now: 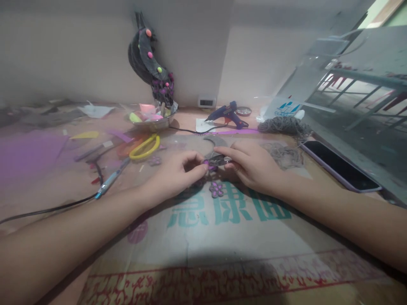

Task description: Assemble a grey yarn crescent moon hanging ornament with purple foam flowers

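Observation:
My left hand [182,171] is closed, thumb and forefinger pinching a small purple piece with a dark edge [210,166]. Opposite it, my right hand [252,163] has its fingers closed round a small dark pointed tool [218,160], whose tip meets the purple piece. Blur hides whether the tool is snips or tweezers. Just below the hands, a finished-looking purple flower with grey edging [216,189] lies on the printed cardboard [203,237]. Behind the fingers a grey curved strip [219,142] lies flat.
Yellow-handled scissors [145,147], a light-blue pen [111,180] and a cable lie left. At the back stand a metal bowl of scraps [154,123], a blue glue gun [227,112] and a dark crescent ornament [146,55]. Grey yarn [282,127] and a phone [341,165] lie right.

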Demonstrator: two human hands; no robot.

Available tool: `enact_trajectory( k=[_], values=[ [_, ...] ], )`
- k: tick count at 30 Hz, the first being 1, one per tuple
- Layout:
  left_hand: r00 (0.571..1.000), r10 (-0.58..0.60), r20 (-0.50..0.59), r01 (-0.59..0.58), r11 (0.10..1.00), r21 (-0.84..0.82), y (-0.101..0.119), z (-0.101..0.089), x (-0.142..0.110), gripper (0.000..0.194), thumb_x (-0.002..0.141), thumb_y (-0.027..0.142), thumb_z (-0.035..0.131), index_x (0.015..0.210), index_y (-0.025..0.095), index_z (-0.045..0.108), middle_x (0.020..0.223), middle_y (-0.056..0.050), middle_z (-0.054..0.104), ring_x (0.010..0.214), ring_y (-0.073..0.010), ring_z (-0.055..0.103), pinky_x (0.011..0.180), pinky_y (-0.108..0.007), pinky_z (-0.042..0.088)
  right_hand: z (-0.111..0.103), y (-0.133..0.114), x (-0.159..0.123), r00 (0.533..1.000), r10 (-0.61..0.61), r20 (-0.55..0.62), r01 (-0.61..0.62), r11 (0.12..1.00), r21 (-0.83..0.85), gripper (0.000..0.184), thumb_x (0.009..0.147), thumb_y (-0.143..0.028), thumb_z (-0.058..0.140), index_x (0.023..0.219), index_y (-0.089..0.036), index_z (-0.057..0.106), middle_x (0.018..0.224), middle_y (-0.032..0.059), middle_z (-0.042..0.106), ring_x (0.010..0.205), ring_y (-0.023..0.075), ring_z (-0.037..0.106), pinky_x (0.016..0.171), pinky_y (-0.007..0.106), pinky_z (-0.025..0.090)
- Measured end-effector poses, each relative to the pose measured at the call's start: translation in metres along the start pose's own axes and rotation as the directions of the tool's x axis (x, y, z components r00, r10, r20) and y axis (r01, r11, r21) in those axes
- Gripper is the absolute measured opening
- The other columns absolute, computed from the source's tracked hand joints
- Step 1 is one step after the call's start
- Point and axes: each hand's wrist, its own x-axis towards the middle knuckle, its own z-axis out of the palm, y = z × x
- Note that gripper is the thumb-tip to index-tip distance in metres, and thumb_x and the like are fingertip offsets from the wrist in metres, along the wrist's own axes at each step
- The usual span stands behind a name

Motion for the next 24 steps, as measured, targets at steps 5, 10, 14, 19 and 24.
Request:
enact_trajectory(
  k=[5,10,14,19,24],
  values=[
    [1.0,0.003,-0.004,-0.003,1.0,0.026,-0.0003,0.0,-0.0001,0.018,0.086,0.032,0.053,0.078,0.018,0.059,0.072,0.001,0.062,0.068,-0.0141,0.056,0.061,-0.025,0.042,0.0027,0.0004,0.0008,1.0,-0.018,-0.023,0.018,1.0,-0.023,0.034,0.1,-0.03,0.039,0.124,-0.017,0.059,0.087,0.0088,0.062,0.078,0.0216,0.053,0.068,0.034,0.041],
    [1.0,0.013,-0.011,-0.012,0.998,0.057,-0.0002,0.0014,-0.0004,0.015,0.086,0.029,0.053,0.076,0.018,0.059,0.07,0.002,0.06,0.067,-0.014,0.054,0.06,-0.025,0.041,0.0022,0.0004,0.0011,0.999,-0.041,-0.016,0.041,0.999,-0.015,0.032,0.099,-0.028,0.04,0.122,-0.018,0.06,0.083,0.0073,0.061,0.073,0.0203,0.051,0.066,0.032,0.039],
    [1.0,0.006,0.002,-0.006,0.998,0.065,-0.0016,0.0015,-0.0012,0.016,0.086,0.031,0.053,0.078,0.019,0.059,0.071,0.002,0.061,0.068,-0.0144,0.055,0.061,-0.025,0.041,0.0023,0.0006,0.0008,0.999,-0.039,-0.023,0.039,0.999,-0.007,0.032,0.099,-0.028,0.04,0.122,-0.02,0.06,0.082,0.0066,0.06,0.073,0.0199,0.051,0.067,0.032,0.039],
    [1.0,0.004,-0.003,-0.004,0.999,0.037,-0.0013,0.0016,-0.0017,0.018,0.086,0.034,0.054,0.078,0.018,0.059,0.071,0.002,0.06,0.066,-0.0133,0.054,0.06,-0.024,0.041,0.0037,0.0012,0.0004,0.999,-0.033,-0.026,0.033,0.999,-0.012,0.031,0.099,-0.027,0.041,0.12,-0.02,0.061,0.081,0.0064,0.06,0.072,0.0197,0.051,0.065,0.032,0.038],
    [1.0,0.014,-0.002,-0.014,1.0,0.025,-0.0016,0.0014,-0.0012,0.017,0.086,0.033,0.055,0.077,0.018,0.059,0.071,0.002,0.059,0.066,-0.0127,0.053,0.061,-0.024,0.04,0.0039,0.0003,0.0012,0.997,-0.064,-0.045,0.061,0.997,-0.056,0.03,0.099,-0.026,0.04,0.117,-0.019,0.063,0.079,0.0058,0.06,0.07,0.0185,0.05,0.063,0.03,0.038]
  ],
)
